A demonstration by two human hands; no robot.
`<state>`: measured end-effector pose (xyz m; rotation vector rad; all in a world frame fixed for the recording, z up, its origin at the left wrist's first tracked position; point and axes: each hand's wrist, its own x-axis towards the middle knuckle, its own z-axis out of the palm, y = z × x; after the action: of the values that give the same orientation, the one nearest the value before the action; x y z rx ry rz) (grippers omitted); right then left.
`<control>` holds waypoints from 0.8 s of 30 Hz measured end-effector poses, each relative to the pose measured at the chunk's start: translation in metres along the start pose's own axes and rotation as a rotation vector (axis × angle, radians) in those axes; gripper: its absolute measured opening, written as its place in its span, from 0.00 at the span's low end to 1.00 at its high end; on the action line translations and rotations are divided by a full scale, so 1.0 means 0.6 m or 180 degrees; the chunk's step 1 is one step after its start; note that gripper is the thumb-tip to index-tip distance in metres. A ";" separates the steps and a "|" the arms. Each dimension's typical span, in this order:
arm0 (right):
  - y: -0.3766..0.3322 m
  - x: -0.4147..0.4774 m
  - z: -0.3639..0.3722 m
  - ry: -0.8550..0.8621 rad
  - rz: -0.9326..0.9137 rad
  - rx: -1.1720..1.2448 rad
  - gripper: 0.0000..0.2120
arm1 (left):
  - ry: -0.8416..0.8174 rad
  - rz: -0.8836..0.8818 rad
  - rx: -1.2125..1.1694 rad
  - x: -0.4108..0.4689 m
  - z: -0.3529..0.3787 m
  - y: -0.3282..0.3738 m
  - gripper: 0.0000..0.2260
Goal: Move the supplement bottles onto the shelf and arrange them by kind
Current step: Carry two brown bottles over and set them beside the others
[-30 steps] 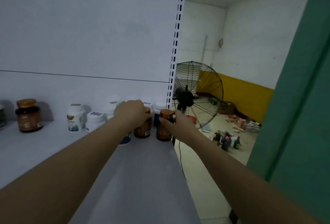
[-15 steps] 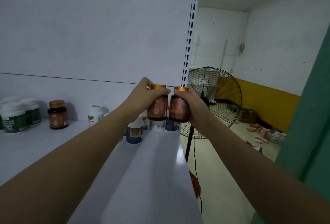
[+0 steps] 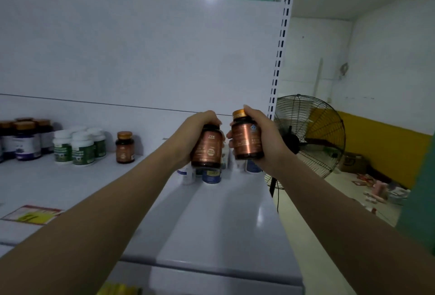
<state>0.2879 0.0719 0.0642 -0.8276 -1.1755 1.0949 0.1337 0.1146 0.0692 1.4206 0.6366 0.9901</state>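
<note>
Far left of the white metal shelf [image 3: 58,184], by its back edge: dark blue-label bottles [image 3: 24,140], then white-cap green-label bottles [image 3: 77,145], then one lone amber bottle w/ gold cap [image 3: 125,147]. Left hand [image 3: 195,130] grips a copper-label amber bottle [image 3: 207,151] from above; right hand [image 3: 266,139] wraps a matching bottle [image 3: 247,138], both held off the shelf near its right end. Step: sorting by kind. Next, prob. carry both left & set them upright beside the lone amber one.

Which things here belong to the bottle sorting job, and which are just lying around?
Job:
left hand, copper bottle
right hand, second copper bottle
lone copper bottle
green-label bottles
blue-label bottles
shelf

Lying about:
fan
price card
floor clutter
</note>
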 end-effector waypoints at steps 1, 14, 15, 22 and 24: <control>0.002 0.003 0.010 -0.0033 -0.0002 0.0004 0.16 | 0.0065 0.0034 0.0070 -0.006 -0.010 0.004 0.02; 0.093 0.052 0.283 -0.0828 0.0308 -0.0160 0.11 | 0.1256 0.0240 0.0546 -0.185 -0.254 0.057 0.10; 0.104 0.051 0.313 -0.0912 0.0317 -0.0099 0.10 | 0.1320 0.0237 0.0564 -0.207 -0.278 0.063 0.12; 0.171 0.037 0.572 -0.1163 0.0228 -0.0079 0.09 | 0.1515 0.0284 0.0618 -0.361 -0.495 0.108 0.17; 0.191 0.031 0.647 -0.1179 0.0207 -0.0038 0.10 | 0.1497 0.0253 0.0796 -0.397 -0.561 0.119 0.21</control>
<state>-0.1154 0.1065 0.0479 -0.6927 -1.4708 1.3341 -0.2829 0.0729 0.0610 1.4442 1.0853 1.3618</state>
